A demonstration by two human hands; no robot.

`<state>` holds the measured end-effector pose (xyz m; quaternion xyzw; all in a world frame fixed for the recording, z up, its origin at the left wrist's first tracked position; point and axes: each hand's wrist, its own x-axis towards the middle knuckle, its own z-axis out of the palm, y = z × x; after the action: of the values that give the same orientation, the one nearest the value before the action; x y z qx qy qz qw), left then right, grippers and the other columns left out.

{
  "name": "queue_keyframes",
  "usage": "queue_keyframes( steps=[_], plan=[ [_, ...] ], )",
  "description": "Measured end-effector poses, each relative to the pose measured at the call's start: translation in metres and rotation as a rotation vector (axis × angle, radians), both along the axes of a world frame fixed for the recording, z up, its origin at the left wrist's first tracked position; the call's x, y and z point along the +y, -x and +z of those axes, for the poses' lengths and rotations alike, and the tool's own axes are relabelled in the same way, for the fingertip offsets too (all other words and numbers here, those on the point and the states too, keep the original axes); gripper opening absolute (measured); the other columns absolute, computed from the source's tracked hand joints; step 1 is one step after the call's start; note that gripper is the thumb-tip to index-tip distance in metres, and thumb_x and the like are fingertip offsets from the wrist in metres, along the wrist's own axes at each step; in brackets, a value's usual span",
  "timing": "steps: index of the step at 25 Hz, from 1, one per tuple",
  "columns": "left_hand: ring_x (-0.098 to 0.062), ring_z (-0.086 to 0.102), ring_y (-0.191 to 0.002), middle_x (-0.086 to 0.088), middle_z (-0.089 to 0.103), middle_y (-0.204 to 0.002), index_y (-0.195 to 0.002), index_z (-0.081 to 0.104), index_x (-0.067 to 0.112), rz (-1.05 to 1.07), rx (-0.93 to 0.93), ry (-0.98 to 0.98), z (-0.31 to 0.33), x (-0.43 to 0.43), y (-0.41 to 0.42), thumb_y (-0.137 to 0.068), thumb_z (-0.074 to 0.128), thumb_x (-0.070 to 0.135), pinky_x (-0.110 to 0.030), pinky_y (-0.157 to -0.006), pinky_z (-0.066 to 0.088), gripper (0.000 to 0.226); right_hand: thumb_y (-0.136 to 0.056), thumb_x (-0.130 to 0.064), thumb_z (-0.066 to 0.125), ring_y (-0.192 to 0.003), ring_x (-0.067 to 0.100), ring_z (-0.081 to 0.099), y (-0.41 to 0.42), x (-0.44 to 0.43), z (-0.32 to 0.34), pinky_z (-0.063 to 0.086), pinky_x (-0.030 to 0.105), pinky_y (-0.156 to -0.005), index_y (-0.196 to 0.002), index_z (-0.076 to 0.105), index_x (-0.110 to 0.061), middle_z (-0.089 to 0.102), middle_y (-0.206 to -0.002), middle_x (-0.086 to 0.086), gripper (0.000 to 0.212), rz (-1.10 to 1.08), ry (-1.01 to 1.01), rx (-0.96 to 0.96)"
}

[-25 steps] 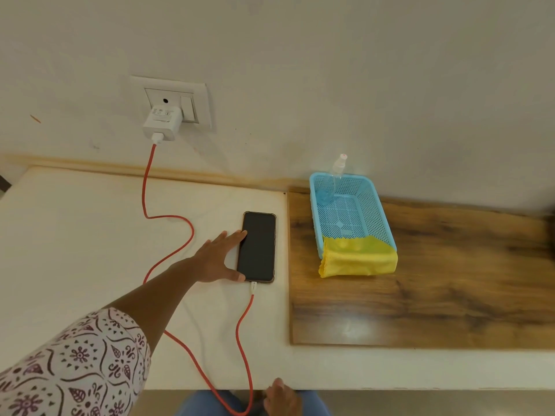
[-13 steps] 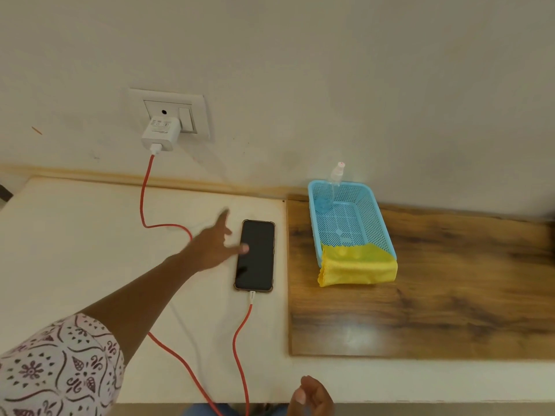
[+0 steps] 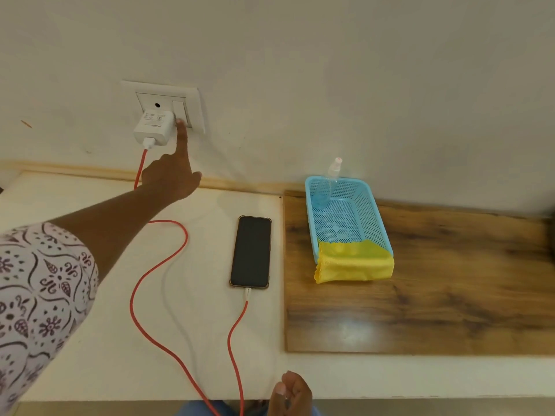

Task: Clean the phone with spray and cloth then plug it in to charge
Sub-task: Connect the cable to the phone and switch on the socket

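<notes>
A black phone (image 3: pixel 251 251) lies face up on the cream table, screen dark, with the red cable (image 3: pixel 156 271) plugged into its near end. The cable loops across the table up to a white charger (image 3: pixel 154 126) seated in the wall socket plate (image 3: pixel 192 97). My left hand (image 3: pixel 171 172) reaches up to the wall, its forefinger tip touching the switch (image 3: pixel 180 111) beside the charger, the other fingers curled. My right hand (image 3: pixel 289 394) rests at the table's near edge, fingers loosely bent, holding nothing. The clear spray bottle (image 3: pixel 327 183) leans in the far end of a blue basket (image 3: pixel 375 217). A yellow cloth (image 3: pixel 353 262) drapes over the basket's near end.
The basket stands on a dark wooden board (image 3: pixel 435 295) covering the right part of the table. A wooden strip (image 3: pixel 90 172) runs along the base of the wall. The cable's slack hangs off the front edge near my lap.
My left hand lifted off the phone and rose to the wall, so its forefinger now touches the switch. My right hand came a little higher at the table edge.
</notes>
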<state>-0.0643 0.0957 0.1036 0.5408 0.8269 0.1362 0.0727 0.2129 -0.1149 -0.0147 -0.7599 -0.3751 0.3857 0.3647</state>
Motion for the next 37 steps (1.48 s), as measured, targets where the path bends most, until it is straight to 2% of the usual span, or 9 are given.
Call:
queue_keyframes(
  steps=[3, 5, 8, 10, 13, 16, 20, 27, 37],
  plan=[
    [-0.025, 0.05, -0.042, -0.011, 0.051, -0.053, -0.143, -0.025, 0.023, 0.004, 0.022, 0.041, 0.0, 0.005, 0.003, -0.09, 0.057, 0.026, -0.024, -0.04, 0.034, 0.098, -0.079, 0.007, 0.061, -0.073, 0.001, 0.057, -0.005, -0.004, -0.006, 0.041, 0.005, -0.06, -0.094, 0.056, 0.023, 0.061, -0.094, 0.039, 0.022, -0.022, 0.077, 0.087],
    [-0.024, 0.048, -0.043, -0.01, 0.049, -0.053, -0.143, -0.024, 0.023, 0.004, 0.032, 0.079, 0.0, 0.009, 0.004, -0.09, 0.057, 0.026, -0.024, -0.041, 0.033, 0.097, -0.083, 0.006, 0.057, -0.089, 0.023, 0.057, 0.002, -0.005, -0.002, 0.039, 0.003, -0.065, -0.101, 0.056, 0.015, 0.061, -0.103, 0.033, 0.02, 0.07, 0.061, 0.057],
    [-0.023, 0.047, -0.043, -0.009, 0.049, -0.054, -0.143, -0.024, 0.024, 0.014, 0.01, 0.087, -0.001, 0.013, 0.003, -0.088, 0.059, 0.022, -0.024, -0.042, 0.031, 0.1, -0.092, -0.015, 0.049, -0.113, 0.022, 0.053, 0.025, 0.005, 0.02, 0.04, 0.013, -0.087, -0.122, 0.051, -0.004, 0.056, -0.124, 0.012, 0.032, 0.302, -0.123, -0.121],
    [-0.022, 0.046, -0.042, -0.009, 0.048, -0.054, -0.143, -0.024, 0.024, 0.023, -0.004, 0.063, -0.001, 0.012, 0.002, -0.086, 0.06, 0.02, -0.023, -0.042, 0.03, 0.102, -0.094, -0.037, 0.031, -0.129, 0.013, 0.039, 0.034, 0.023, 0.03, 0.037, 0.024, -0.1, -0.136, 0.037, -0.018, 0.039, -0.143, -0.004, 0.047, 0.508, -0.311, -0.329],
    [-0.022, 0.046, -0.043, -0.008, 0.047, -0.054, -0.144, -0.023, 0.022, 0.016, 0.008, 0.035, -0.002, 0.01, 0.001, -0.086, 0.062, 0.021, -0.023, -0.041, 0.031, 0.102, -0.09, -0.052, 0.008, -0.143, 0.012, 0.002, 0.047, 0.059, 0.029, 0.013, 0.033, -0.116, -0.145, 0.004, -0.033, -0.001, -0.155, -0.011, 0.058, 0.843, -0.239, -0.529],
    [-0.021, 0.045, -0.042, -0.007, 0.045, -0.053, -0.144, -0.021, 0.018, 0.015, 0.027, 0.014, -0.001, 0.01, -0.001, -0.086, 0.062, 0.025, -0.022, -0.041, 0.03, 0.101, -0.095, -0.048, 0.013, -0.143, 0.022, -0.015, 0.059, 0.095, 0.018, 0.002, 0.045, -0.117, -0.145, -0.01, -0.027, -0.014, -0.157, 0.0, 0.058, 0.994, -0.162, -0.721],
    [-0.021, 0.045, -0.04, -0.007, 0.046, -0.051, -0.144, -0.021, 0.017, 0.001, 0.061, 0.019, 0.0, 0.009, 0.001, -0.086, 0.061, 0.024, -0.021, -0.041, 0.028, 0.101, -0.094, -0.051, 0.012, -0.141, 0.024, -0.022, 0.062, 0.116, 0.001, -0.002, 0.049, -0.116, -0.143, -0.015, -0.023, -0.018, -0.156, 0.001, 0.063, 1.06, -0.119, -0.846],
    [-0.021, 0.045, -0.038, -0.01, 0.047, -0.048, -0.144, -0.022, 0.02, -0.036, 0.076, 0.03, 0.0, 0.005, 0.007, -0.086, 0.059, 0.02, -0.02, -0.038, 0.029, 0.1, -0.093, -0.053, 0.01, -0.139, 0.024, -0.026, 0.058, 0.116, -0.011, -0.005, 0.046, -0.117, -0.133, -0.03, -0.03, -0.021, -0.155, 0.0, 0.061, 1.057, -0.125, -0.812],
    [-0.02, 0.044, -0.046, -0.005, 0.043, -0.056, -0.146, -0.017, 0.019, -0.016, 0.032, 0.02, -0.001, -0.013, -0.014, -0.086, 0.062, 0.031, -0.025, -0.046, 0.033, 0.099, -0.093, -0.053, 0.012, -0.14, 0.024, -0.025, 0.058, 0.117, -0.012, -0.005, 0.046, -0.117, -0.142, -0.02, -0.029, -0.021, -0.156, 0.0, 0.063, 1.071, -0.104, -0.802]
  ],
)
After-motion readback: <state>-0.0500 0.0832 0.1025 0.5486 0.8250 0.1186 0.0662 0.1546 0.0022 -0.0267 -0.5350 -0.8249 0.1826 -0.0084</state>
